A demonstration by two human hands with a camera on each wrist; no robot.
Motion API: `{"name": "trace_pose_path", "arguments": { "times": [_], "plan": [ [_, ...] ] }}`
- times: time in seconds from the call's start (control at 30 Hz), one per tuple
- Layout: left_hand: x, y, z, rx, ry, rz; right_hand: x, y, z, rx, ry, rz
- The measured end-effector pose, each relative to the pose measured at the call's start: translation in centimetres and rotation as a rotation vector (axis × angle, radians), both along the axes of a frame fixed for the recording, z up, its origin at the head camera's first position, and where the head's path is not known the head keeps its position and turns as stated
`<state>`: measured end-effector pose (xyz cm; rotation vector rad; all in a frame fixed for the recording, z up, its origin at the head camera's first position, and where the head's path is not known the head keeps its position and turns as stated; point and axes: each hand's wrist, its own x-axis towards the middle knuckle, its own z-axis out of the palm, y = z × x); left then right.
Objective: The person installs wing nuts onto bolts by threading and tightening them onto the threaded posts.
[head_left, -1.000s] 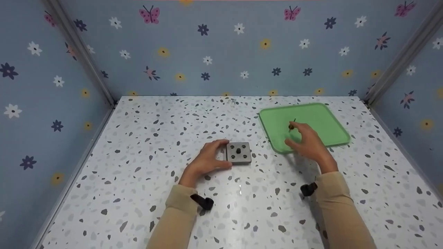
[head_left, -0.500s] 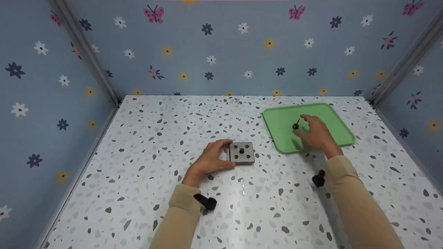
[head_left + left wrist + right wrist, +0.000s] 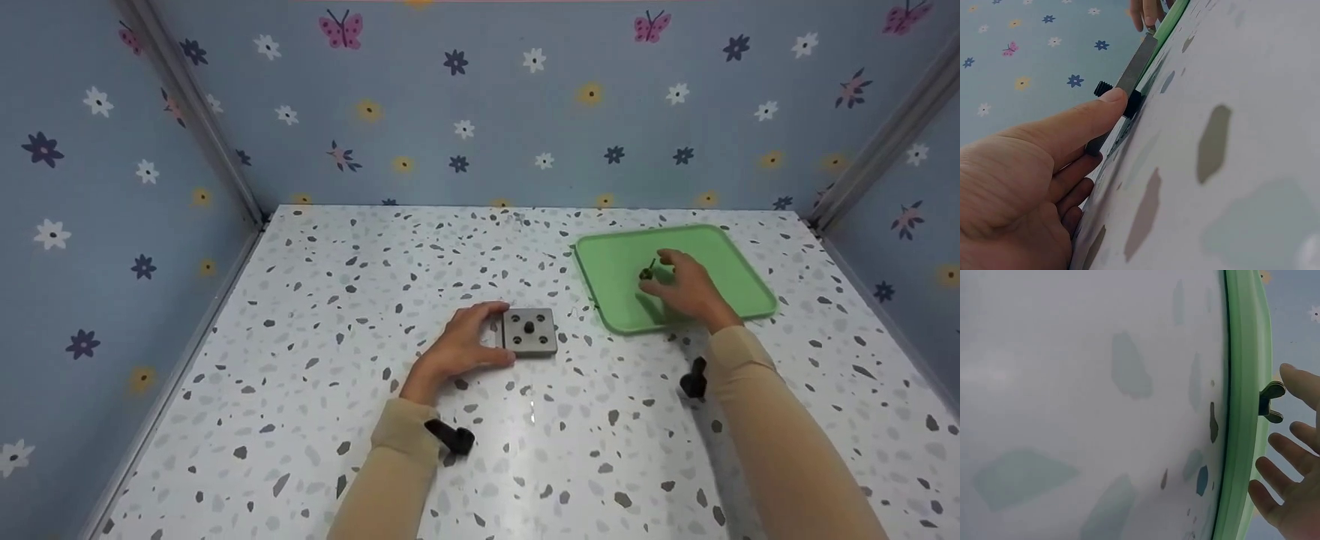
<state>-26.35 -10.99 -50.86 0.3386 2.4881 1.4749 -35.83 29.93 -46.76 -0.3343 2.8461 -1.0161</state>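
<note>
R hand at wing nut on tray, L hand on plate

Step in hand (judged): fetching a small part w/ R while L steadies the work. R hand [image 3: 688, 289] is over the green tray [image 3: 735, 285], thumb & fingers apart; grip reads as not closed, nothing held. Wing nut [image 3: 1265, 405] is on L half of tray, approx. betw. thumb & index; thumb v. close, contact can't be confirmed.

L hand [image 3: 461, 349] grips the square metal plate [image 3: 529, 343] at its L side, thumb on near edge, index at far corner. Plate has 4 corner holes + black bolt [image 3: 1102, 88] thru centre, threaded end up. Whether plate bears on counter via bolt or is held up: can't tell.

Next move (judged) calls for R thumb & index to close on the wings, then lift clear of tray rim; L hold kept steady.

Surface: white counter [image 3: 585, 442], terrazzo-type grey/brown chips, glossy, w/ light reflection nr. front centre. Tray sits at R rear, shallow raised rim, apart from plate.

Room: booth-like; blue back wall [image 3: 495, 97] w/ flowers & butterflies, similar side walls, grey metal strips at corners.
</note>
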Motion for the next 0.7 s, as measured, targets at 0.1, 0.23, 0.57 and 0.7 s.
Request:
{"name": "trace_pose_path", "arguments": {
  "times": [0.1, 0.23, 0.57, 0.7],
  "plan": [
    [0.04, -0.03, 0.08, -0.006, 0.005, -0.003, -0.26, -0.16, -0.42, -0.004, 0.002, -0.016],
    [0.03, -0.02, 0.14, -0.008, 0.008, -0.001, -0.46, -0.31, -0.68, -0.002, -0.003, -0.033],
    [0.01, -0.04, 0.04, 0.015, -0.005, 0.004, -0.62, -0.48, -0.78, 0.013, -0.022, -0.028],
    [0.08, -0.01, 0.07, 0.022, -0.01, 0.011, -0.66, -0.34, -0.74, 0.021, -0.028, -0.012]
  ]
}}
